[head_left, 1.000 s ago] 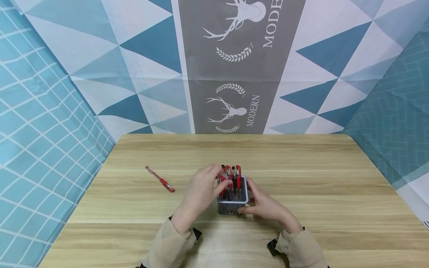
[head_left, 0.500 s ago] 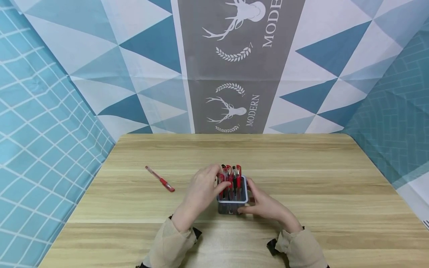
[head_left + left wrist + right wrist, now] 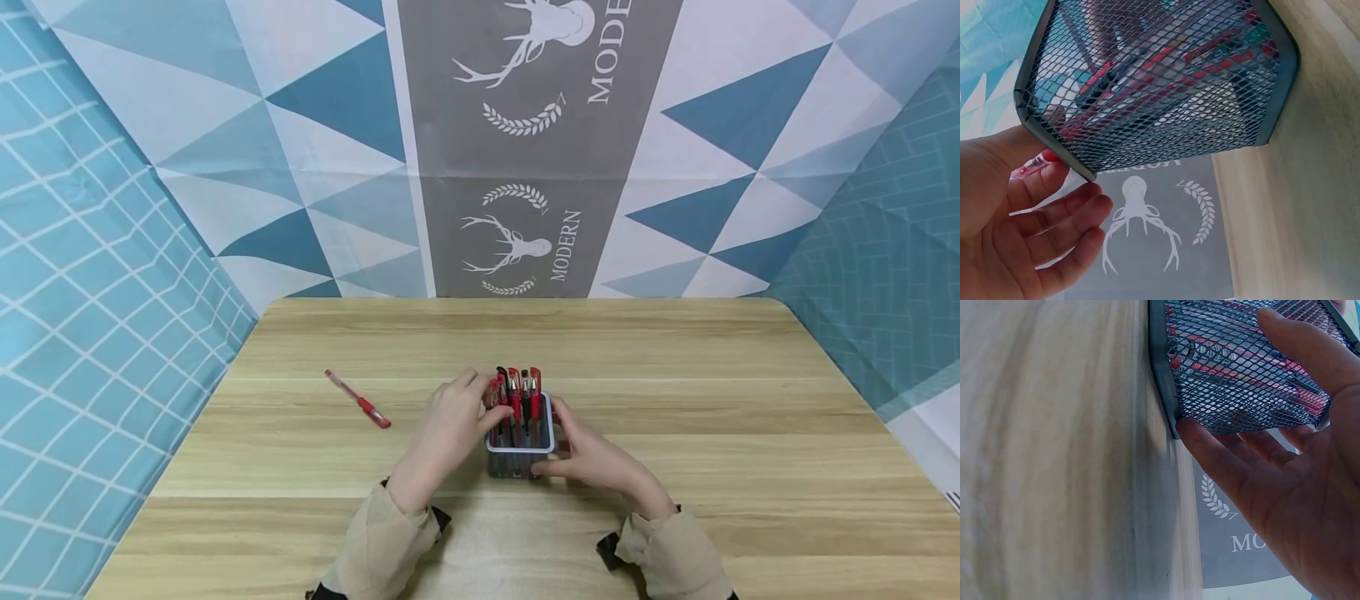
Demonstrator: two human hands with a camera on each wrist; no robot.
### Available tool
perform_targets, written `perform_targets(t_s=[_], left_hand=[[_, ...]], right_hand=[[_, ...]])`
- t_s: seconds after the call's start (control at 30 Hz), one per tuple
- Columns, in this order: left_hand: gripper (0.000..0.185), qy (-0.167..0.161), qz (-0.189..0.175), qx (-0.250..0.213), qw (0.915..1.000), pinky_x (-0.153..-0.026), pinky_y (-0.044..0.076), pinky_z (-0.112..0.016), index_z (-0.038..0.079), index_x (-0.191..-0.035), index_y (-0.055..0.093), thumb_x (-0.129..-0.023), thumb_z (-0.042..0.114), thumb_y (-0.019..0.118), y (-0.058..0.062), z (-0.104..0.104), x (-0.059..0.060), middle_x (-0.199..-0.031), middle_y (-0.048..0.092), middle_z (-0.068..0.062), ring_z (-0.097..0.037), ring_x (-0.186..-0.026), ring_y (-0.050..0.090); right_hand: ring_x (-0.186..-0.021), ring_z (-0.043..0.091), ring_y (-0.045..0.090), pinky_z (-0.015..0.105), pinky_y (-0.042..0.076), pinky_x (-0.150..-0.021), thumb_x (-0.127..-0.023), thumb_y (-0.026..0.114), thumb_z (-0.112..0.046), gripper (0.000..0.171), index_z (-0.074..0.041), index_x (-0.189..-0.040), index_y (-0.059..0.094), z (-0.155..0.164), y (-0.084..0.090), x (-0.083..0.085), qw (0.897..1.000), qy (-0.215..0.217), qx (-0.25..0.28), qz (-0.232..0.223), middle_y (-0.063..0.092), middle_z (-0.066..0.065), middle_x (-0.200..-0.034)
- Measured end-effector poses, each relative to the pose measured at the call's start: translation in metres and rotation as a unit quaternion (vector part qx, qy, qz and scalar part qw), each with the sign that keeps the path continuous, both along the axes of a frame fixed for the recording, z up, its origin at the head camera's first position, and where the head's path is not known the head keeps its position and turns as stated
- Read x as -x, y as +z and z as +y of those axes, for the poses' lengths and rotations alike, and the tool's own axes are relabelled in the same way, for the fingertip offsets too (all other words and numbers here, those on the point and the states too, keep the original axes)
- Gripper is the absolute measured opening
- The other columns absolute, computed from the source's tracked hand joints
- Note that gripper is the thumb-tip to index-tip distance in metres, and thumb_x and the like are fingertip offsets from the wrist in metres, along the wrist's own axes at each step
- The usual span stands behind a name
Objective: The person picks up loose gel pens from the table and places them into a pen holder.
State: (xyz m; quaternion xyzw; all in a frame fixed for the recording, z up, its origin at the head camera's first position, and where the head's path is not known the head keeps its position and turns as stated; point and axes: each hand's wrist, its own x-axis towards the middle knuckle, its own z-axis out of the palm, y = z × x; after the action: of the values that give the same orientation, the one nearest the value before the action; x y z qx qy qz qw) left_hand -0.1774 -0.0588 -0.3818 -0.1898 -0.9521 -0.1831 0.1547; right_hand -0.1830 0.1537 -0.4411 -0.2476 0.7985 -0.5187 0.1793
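Observation:
A dark mesh pen holder (image 3: 513,464) with a pale-looking rim stands on the table. Several red and black pens (image 3: 526,396) are upright inside it, caps up. My left hand (image 3: 448,429) is at the holder's left rim. Its thumb and forefinger pinch a red pen (image 3: 1049,154), whose cap shows between them in the left wrist view; the other fingers curl loosely outside the mesh. My right hand (image 3: 596,454) holds the pen holder from the right, thumb across the near side and fingers along the far side. In the right wrist view, a fingertip touches the holder's base edge (image 3: 1166,403).
Another red pen (image 3: 358,400) lies slantwise on the wooden table (image 3: 675,367), left of the holder. A patterned cloth backdrop (image 3: 517,150) rises behind the table's far edge. Blue cloth sheets (image 3: 97,275) hang at both sides.
The red pen by my left fingers and the neighbouring pens have shifted slightly in the holder. Both hands keep almost the same place, and the loose pen lies as before.

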Motion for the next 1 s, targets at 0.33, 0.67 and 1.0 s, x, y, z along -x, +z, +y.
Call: perform_targets(t_s=[0.33, 0.67, 1.0], left_hand=[[0.037, 0.001, -0.005, -0.005, 1.0, -0.054, 0.043, -0.025, 0.006, -0.095, 0.061, -0.08, 0.04, 0.065, -0.006, -0.001, 0.004, -0.077, 0.057, 0.0, -0.011, -0.058, 0.049], [0.049, -0.003, 0.057, 0.042, 0.9975, -0.072, 0.05, -0.035, 0.004, -0.102, 0.063, -0.081, 0.048, 0.059, -0.005, 0.0, 0.002, -0.086, 0.064, -0.005, -0.019, -0.074, 0.062], [0.027, 0.037, 0.076, -0.08, 0.9932, -0.056, 0.046, -0.03, 0.006, -0.073, 0.059, -0.093, 0.022, 0.05, 0.005, -0.022, 0.01, -0.063, 0.056, -0.002, -0.015, -0.055, 0.052]], right_hand=[[-0.113, 0.021, 0.052, 0.031, 0.045, -0.09, -0.073, 0.075, -0.023, 0.089, -0.028, -0.141, 0.017, -0.001, 0.001, -0.001, 1.0, -0.002, -0.001, 0.006, 0.046, 0.007, -0.129], [-0.114, 0.022, 0.05, 0.028, 0.045, -0.09, -0.074, 0.075, -0.023, 0.089, -0.028, -0.141, 0.017, 0.0, 0.001, -0.001, 1.0, -0.004, -0.002, 0.005, 0.044, 0.007, -0.13], [-0.117, 0.022, 0.048, 0.031, 0.044, -0.093, -0.072, 0.076, -0.024, 0.092, -0.026, -0.141, 0.017, 0.0, 0.002, -0.001, 1.0, -0.011, -0.01, 0.003, 0.044, 0.006, -0.132]])
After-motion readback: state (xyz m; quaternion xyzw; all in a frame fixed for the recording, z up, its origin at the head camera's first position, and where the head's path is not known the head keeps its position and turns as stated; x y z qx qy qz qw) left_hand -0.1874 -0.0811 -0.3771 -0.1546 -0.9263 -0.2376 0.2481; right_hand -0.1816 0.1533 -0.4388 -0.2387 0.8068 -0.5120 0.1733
